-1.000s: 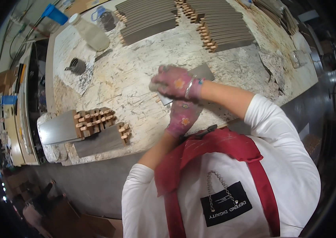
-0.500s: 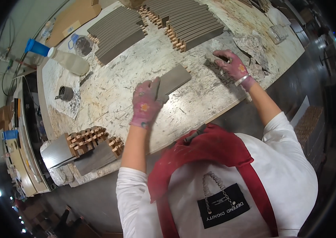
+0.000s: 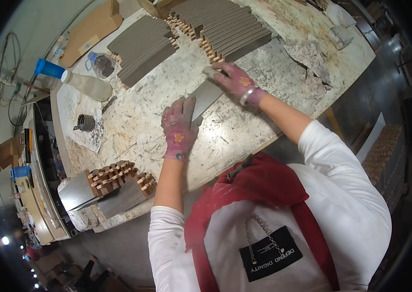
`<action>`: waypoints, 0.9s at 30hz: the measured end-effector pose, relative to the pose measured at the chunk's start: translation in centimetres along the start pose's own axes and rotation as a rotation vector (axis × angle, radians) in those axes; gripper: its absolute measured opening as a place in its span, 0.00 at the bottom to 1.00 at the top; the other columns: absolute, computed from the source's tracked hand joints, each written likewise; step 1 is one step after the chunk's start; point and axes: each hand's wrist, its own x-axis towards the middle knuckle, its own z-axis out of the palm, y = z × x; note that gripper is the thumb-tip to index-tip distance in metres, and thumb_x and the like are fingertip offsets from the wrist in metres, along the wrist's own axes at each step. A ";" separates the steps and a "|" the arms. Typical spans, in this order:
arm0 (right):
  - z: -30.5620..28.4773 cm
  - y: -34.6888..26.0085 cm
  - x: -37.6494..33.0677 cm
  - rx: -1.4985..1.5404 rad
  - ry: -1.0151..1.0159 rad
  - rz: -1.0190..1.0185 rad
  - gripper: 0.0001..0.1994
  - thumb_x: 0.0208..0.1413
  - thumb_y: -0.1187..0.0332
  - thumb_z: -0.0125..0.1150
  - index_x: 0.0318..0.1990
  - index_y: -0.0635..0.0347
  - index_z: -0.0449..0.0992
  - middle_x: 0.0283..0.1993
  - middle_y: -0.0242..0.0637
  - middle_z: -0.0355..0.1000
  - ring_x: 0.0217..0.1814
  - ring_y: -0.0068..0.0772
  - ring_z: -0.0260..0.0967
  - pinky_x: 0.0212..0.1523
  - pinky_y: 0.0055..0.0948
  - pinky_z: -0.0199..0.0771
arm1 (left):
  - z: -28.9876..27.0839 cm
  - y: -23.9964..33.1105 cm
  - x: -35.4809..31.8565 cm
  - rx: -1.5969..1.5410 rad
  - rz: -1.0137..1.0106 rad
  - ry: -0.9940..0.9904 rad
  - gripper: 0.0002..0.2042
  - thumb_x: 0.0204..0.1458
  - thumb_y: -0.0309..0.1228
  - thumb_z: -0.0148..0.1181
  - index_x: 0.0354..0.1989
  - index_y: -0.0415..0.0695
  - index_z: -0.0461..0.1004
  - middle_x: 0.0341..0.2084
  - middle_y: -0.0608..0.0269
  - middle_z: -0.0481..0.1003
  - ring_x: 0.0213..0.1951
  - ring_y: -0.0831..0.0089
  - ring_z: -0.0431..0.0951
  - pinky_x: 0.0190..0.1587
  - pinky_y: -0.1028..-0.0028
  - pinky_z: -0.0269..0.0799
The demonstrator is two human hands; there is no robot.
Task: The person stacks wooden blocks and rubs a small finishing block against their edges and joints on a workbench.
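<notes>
A flat grey board (image 3: pixel 207 100) lies slantwise on the worktable in front of me. My left hand (image 3: pixel 178 127), in a pink flowered glove with grey fingertips, is closed on its left end. At the far right end, my right hand (image 3: pixel 236 83) in a matching glove bends its fingers over the board. That hand covers the end where wooden pegs stick out. Beyond it stand two rows of similar grey boards, a left row (image 3: pixel 142 48) and a larger right row (image 3: pixel 225 27), with light wooden pegs along their facing ends.
More pegged boards (image 3: pixel 118 197) lie stacked at the table's near left corner. A bottle of pale liquid (image 3: pixel 86 86), a blue-lidded container (image 3: pixel 49 69) and a dark coil (image 3: pixel 85 122) are on the left. Crumpled paper (image 3: pixel 308 61) and a clear jar (image 3: pixel 340 36) lie at the right.
My right hand has moved left from above the table onto the board's far end. The left hand stays at the other end, and the board has barely shifted.
</notes>
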 end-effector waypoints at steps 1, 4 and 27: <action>1.0 0.2 0.3 -0.045 -0.025 -0.006 0.23 0.60 0.53 0.57 0.57 0.57 0.73 0.55 0.54 0.72 0.57 0.54 0.70 0.58 0.42 0.71 | 0.2 0.2 -0.3 0.008 -0.005 -0.013 0.36 0.40 0.30 0.66 0.65 0.53 0.66 0.58 0.53 0.69 0.57 0.52 0.69 0.61 0.55 0.63; 2.4 1.2 0.9 -0.176 -0.038 -0.035 0.20 0.62 0.56 0.55 0.57 0.53 0.72 0.51 0.57 0.71 0.54 0.58 0.71 0.55 0.43 0.72 | 0.0 0.7 -0.2 0.002 -0.029 -0.031 0.36 0.41 0.30 0.67 0.65 0.55 0.66 0.59 0.54 0.68 0.59 0.52 0.68 0.62 0.55 0.64; 3.1 1.4 -5.4 -0.330 -0.223 -0.788 0.12 0.60 0.63 0.57 0.50 0.40 0.79 0.50 0.43 0.73 0.51 0.45 0.72 0.46 0.40 0.73 | -1.3 -4.4 3.9 -0.556 -0.242 -0.439 0.21 0.55 0.29 0.61 0.60 0.52 0.74 0.53 0.52 0.68 0.53 0.55 0.72 0.58 0.64 0.69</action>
